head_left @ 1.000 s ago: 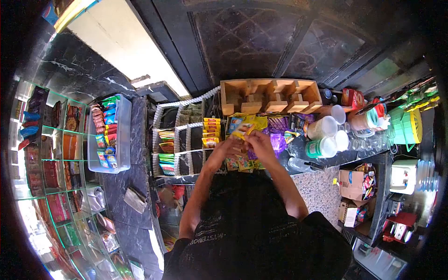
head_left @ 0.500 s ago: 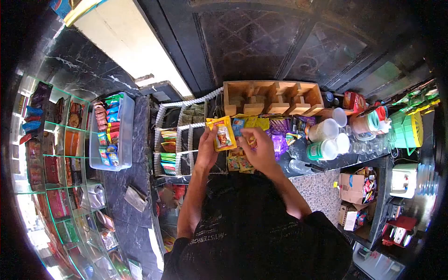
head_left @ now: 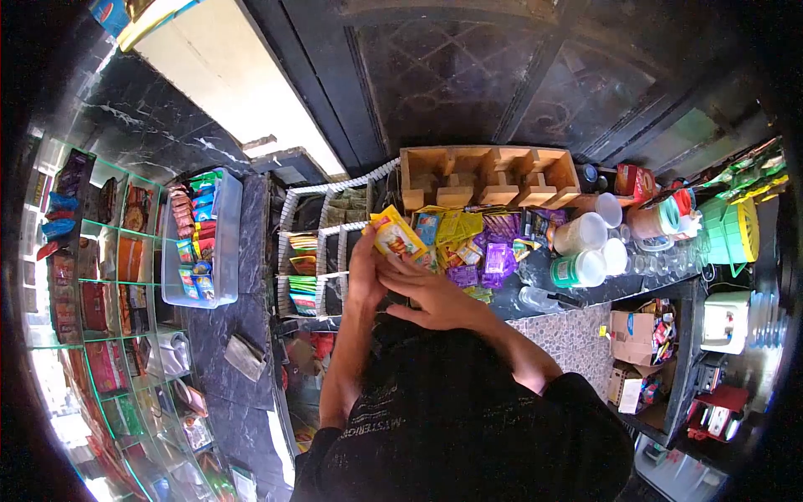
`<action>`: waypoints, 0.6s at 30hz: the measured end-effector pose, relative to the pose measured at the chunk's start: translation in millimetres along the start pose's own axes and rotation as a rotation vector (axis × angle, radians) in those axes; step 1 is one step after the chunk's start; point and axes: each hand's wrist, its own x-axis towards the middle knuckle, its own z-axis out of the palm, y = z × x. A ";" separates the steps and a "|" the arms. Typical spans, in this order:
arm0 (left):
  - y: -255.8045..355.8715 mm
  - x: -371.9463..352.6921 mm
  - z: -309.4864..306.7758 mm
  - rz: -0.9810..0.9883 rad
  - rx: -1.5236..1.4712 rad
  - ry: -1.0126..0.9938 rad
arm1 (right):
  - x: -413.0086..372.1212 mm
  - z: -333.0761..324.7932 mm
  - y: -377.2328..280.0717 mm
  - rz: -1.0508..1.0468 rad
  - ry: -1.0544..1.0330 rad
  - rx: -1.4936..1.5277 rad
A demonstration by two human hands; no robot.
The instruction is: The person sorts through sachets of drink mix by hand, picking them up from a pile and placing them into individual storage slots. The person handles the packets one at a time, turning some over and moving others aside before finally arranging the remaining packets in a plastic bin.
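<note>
A yellow seasoning sachet with a food picture is tilted up in front of me, apparently on top of others like it. My left hand is closed around its left side. Across its lower edge lies my right hand, fingers stretched out flat toward the left palm. On the counter just beyond, loose yellow sachets, a blue sachet and purple sachets are heaped together.
To the left, a white woven divided basket holds upright sachets. A wooden compartment box stands behind. Plastic jars line the right side. A clear bin of packets sits far left, beside glass shelves.
My right hand has moved down and left from the sachet's right side to its lower edge. The yellow sachet has tilted, and more of the purple sachets now shows.
</note>
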 end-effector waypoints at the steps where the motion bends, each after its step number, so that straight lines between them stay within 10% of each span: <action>1: 1.3 2.6 -6.8 0.055 0.027 0.056 | -4.1 -5.6 3.3 -0.001 -0.002 0.002; 4: 5.4 0.7 -8.0 0.104 0.060 0.143 | -12.5 -17.3 14.1 0.408 -0.218 0.525; 6: 5.9 -0.4 -8.1 0.198 0.307 0.203 | -10.4 -14.7 18.6 0.419 0.408 0.385; 10: -14.6 2.1 -9.2 0.332 0.847 0.206 | 5.1 -1.3 25.3 0.466 0.624 0.615; 11: -20.5 4.2 -1.2 0.500 1.069 0.175 | 7.5 3.5 24.9 0.469 0.630 0.615; 13: -25.7 0.1 8.1 0.599 1.452 0.223 | 8.8 9.6 23.8 0.747 0.467 1.537; 18: -18.8 3.4 -12.3 0.683 1.654 0.327 | -6.8 -41.2 46.5 0.584 0.354 1.820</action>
